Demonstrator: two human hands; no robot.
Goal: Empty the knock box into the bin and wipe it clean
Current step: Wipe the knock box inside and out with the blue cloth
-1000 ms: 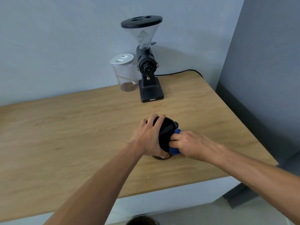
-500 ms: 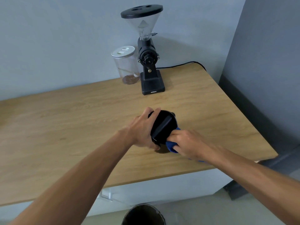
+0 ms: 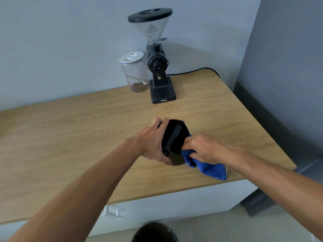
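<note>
Wipe step in hand; knock box (image 3: 174,137) is held tilted on its side, near the counter's (image 3: 70,133) front edge, toward its right end; mouth is turned toward the right hand; base seems to rest on the counter, contact not clear. Left hand (image 3: 150,142) is clamped around the box wall from the left. Right hand (image 3: 202,148) is closed on a blue cloth (image 3: 206,167); fingertips are pushed with the cloth into the mouth, the rest of the cloth trails toward the front edge. Knock bar (image 3: 173,135) is seen across the opening.

To be done well: box is kept braced by the left hand; cloth is worked round the inner wall and under the bar, where grounds likely cling; box is rotated between passes; loose cloth tail is bunched up so nothing is dragged across the counter. Bin (image 3: 153,232) is seen on the floor below the front edge; residue can be shaken out there.
</note>
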